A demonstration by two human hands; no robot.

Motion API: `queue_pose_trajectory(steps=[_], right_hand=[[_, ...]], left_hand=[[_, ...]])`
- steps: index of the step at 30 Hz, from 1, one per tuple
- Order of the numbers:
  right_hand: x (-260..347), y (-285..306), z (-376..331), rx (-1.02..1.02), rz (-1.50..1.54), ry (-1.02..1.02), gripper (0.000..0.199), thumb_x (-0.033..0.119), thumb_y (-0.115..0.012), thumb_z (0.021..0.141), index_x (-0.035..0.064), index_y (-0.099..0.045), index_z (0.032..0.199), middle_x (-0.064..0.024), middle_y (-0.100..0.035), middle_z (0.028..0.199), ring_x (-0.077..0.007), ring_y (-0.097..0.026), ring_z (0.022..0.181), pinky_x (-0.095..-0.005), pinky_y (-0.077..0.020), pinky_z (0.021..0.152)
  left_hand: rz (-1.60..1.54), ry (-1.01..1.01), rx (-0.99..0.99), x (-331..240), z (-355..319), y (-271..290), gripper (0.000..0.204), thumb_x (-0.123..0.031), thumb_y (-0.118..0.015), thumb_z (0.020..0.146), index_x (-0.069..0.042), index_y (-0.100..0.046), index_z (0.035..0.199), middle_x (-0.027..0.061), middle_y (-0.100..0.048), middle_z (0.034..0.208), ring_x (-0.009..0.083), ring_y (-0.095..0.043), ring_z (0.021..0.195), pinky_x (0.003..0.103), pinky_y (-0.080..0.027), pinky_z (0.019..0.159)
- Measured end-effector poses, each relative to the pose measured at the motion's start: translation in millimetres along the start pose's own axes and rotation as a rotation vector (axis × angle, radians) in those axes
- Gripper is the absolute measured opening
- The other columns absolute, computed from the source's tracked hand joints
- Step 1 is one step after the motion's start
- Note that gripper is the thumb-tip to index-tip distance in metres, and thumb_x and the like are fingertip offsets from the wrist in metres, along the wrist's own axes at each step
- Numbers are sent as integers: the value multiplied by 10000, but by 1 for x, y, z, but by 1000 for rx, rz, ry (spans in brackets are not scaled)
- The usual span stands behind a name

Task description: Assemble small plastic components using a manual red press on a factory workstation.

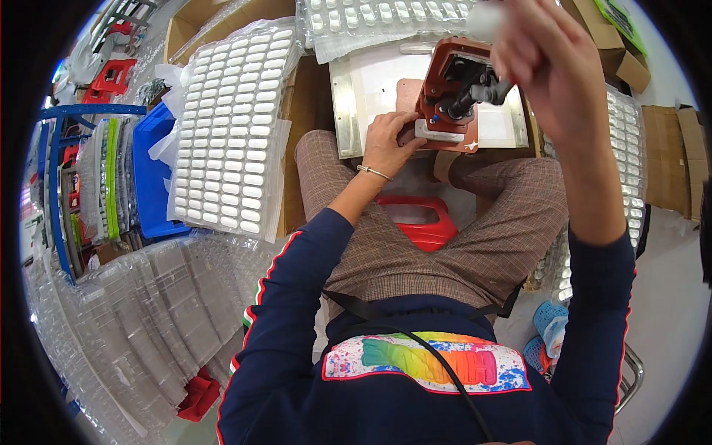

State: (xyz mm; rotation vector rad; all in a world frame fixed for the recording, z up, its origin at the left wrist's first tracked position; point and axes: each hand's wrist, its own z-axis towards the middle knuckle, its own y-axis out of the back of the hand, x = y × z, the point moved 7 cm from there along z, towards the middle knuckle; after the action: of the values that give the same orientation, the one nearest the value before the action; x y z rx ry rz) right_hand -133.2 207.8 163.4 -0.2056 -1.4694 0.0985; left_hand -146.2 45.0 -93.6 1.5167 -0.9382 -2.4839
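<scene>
My left hand (387, 141) rests on the base of a small red press machine (451, 93), fingers curled at its front left corner near a white piece under the head. My right hand (547, 63) is raised high, close to the camera, fingers closed around a blurred white handle or piece (486, 18) at the top of the picture. The press stands on a metal plate (348, 96) over my knees.
A clear blister tray (230, 126) full of white oblong parts lies at my left. Another tray (371, 18) sits behind the press, more at the right (630, 148). Stacks of empty clear trays (141, 311) fill the lower left. A blue bin (152, 178) stands by them; a red stool (415, 219) shows between my legs.
</scene>
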Motion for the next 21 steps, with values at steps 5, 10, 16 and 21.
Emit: queue_pose_trajectory(steps=[5, 10, 16, 21], right_hand=[[-13, -42, -60, 378, -743, 553, 150, 51, -642, 864, 33, -715, 994, -41, -575, 680, -164, -530, 629, -297, -486, 664], [-62, -42, -74, 194, -1081, 957, 299, 69, -728, 687, 117, -736, 982, 12, -518, 676, -204, -532, 707, -418, -482, 886], [-48, -46, -77, 261, -1101, 893, 289, 65, -723, 720, 95, -732, 1007, -2, -514, 674, -196, -528, 695, -367, -491, 864], [-2, -6, -32, -29, -427, 397, 295, 172, -457, 1040, -59, -634, 1088, 10, -457, 635, -43, -413, 546, -248, -428, 611]], left_hand=[[127, -105, -9, -1, 0, -1, 449, -222, -819, 678, -129, -683, 1095, 47, -652, 1066, 275, -568, 1028, 393, -421, 914], [46, -107, -24, -5, 4, 0, 406, -198, -799, 681, -137, -691, 1067, 43, -651, 1013, 277, -572, 984, 390, -428, 885], [92, -88, -9, -3, 6, -1, 354, -165, -761, 672, -143, -699, 1020, 30, -654, 979, 280, -580, 948, 392, -444, 869], [99, -28, 57, 1, 8, 1, 397, -240, -832, 655, -145, -694, 1015, 32, -640, 982, 277, -565, 971, 392, -429, 889]])
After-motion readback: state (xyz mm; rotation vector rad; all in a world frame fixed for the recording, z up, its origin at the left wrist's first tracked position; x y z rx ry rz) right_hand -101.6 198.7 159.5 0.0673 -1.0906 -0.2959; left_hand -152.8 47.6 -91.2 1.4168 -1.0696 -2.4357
